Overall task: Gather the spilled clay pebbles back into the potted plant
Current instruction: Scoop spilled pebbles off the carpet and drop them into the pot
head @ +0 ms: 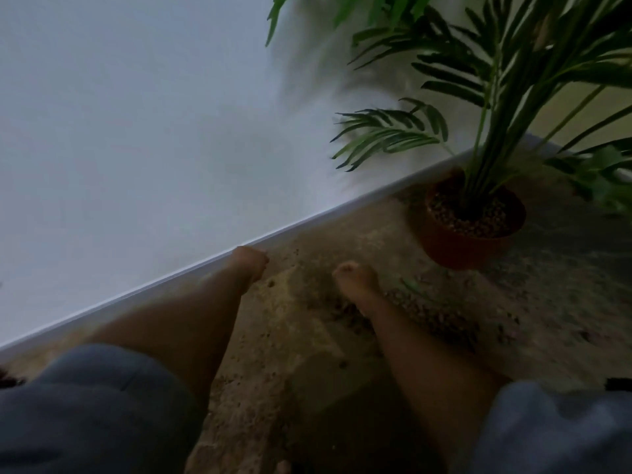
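Pebbles [424,311] lie lower right of centre; both hands [251,265] [355,278] are curled, grip unclear; scooping toward the pot [461,248] looks next.

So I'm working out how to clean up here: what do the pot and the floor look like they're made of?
The pot looks like smooth reddish-brown plastic or glazed terracotta; the dim, blurred picture leaves that open. The floor appears to be matte mottled beige stone or tile, with pebbles scattered across it.
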### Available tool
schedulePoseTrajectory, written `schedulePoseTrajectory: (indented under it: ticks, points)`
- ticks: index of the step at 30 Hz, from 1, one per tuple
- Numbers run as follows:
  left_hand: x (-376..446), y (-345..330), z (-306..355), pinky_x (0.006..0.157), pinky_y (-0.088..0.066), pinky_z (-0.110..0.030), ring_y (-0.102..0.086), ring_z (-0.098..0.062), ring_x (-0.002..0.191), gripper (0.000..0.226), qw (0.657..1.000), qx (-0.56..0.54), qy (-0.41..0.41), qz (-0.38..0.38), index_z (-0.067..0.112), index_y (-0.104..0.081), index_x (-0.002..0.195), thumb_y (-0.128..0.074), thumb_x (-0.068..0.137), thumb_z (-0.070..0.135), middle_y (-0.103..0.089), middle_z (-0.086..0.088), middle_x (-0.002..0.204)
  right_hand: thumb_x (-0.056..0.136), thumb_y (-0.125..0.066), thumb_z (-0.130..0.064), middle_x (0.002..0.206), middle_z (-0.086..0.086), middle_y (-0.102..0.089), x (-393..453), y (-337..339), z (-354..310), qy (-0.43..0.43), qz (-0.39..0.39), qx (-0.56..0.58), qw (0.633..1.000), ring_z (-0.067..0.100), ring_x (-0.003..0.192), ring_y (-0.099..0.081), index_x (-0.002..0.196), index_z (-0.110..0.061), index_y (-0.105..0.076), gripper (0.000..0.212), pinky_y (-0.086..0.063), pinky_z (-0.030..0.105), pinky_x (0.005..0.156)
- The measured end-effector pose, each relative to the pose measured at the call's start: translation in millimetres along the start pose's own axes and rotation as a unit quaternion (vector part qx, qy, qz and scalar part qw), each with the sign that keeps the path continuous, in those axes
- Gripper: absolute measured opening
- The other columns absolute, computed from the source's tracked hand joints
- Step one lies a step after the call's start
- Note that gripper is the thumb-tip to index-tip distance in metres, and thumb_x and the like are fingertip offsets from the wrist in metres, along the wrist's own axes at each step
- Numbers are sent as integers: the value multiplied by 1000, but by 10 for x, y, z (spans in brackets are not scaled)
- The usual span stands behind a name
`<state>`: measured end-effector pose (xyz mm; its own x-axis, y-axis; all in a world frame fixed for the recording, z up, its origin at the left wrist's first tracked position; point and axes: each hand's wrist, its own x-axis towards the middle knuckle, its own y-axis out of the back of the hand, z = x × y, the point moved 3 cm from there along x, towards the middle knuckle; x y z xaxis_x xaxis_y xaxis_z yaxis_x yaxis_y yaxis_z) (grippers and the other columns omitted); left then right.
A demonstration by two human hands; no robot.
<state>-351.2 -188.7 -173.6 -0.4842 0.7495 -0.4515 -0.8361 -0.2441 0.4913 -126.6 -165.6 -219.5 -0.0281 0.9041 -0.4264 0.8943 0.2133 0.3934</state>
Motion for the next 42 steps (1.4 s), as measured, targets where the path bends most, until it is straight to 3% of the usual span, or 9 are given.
schedulePoseTrajectory:
  ticks: [2, 5, 10, 14, 19, 26, 31, 35, 42]
  points:
    - [41, 11, -91, 95, -51, -42, -60, -36, 111, 22, 997, 70, -18, -3, 7, -64, 110, -52, 92, 3, -64, -20, 119, 88, -55, -24, 108, 5, -70, -65, -173, 117, 27, -27, -111, 993, 21, 88, -64, 102, -19, -70, 21, -50, 26, 72]
    - [108, -19, -215, 88, -52, -35, -61, -23, 101, 27, 987, 150, -55, -13, 16, -65, 112, -57, 89, 4, -65, -12, 117, 90, -59, -24, 123, 9, -67, -90, -421, 282, 98, -65, -248, 962, 24, 108, -62, 116, -14, -69, 30, -50, 29, 92]
    - [230, -159, -252, 91, -49, -30, -48, -26, 127, 50, 970, 217, -102, -50, 22, -54, 133, -62, 87, 3, -51, -8, 139, 100, -48, -17, 151, 13, -40, -55, -629, 234, 178, -123, -360, 907, 27, 137, -39, 142, -9, -47, 43, -29, 29, 112]
    - [747, -323, -584, 90, -44, -28, -48, -26, 126, 51, 958, 256, -84, -101, 20, -50, 135, -60, 88, 4, -50, -9, 138, 98, -42, -3, 151, 16, -35, 184, -1061, 297, 253, -161, -433, 850, 32, 137, -36, 140, -2, -47, 43, -31, 38, 113]
    - [738, -270, -756, 93, -51, -38, -54, -28, 115, 44, 950, 292, -69, -85, 16, -52, 131, -62, 88, 12, -51, -13, 131, 99, -41, -16, 146, 12, -37, 156, -1052, 223, 333, -136, -532, 767, 30, 136, -32, 134, -8, -53, 38, -28, 42, 114]
    - [962, -496, -860, 72, -61, -38, -67, -24, 85, 20, 974, 212, -41, -63, 12, -62, 111, -57, 91, 9, -64, -10, 103, 95, -44, -25, 133, 9, -44, 539, -674, 261, 342, -87, -522, 777, 25, 124, -37, 128, -9, -54, 38, -31, 38, 107]
    - [905, -768, -732, 58, -47, -21, -58, -4, 73, 14, 960, 201, -160, -110, 33, -64, 86, -54, 95, 36, -63, 9, 85, 93, -41, -32, 127, 9, -47, 714, -512, 353, 320, -32, -511, 798, 25, 116, -43, 120, -13, -57, 36, -40, 41, 98]
    - [752, -1048, -647, 61, -38, -18, -54, 2, 75, 11, 925, 230, -249, -168, 33, -62, 80, -67, 84, 42, -61, 16, 80, 92, -36, -41, 118, 8, -49, 690, -398, 486, 319, 9, -513, 797, 25, 107, -46, 109, -18, -57, 35, -42, 42, 90]
    - [474, -1367, -694, 73, -51, -27, -61, -10, 79, 9, 889, 228, -310, -250, 28, -64, 92, -67, 84, 29, -64, 8, 85, 92, -36, -42, 101, 6, -52, 367, -340, 881, 334, 23, -494, 802, 24, 90, -47, 94, -19, -53, 28, -43, 42, 76]
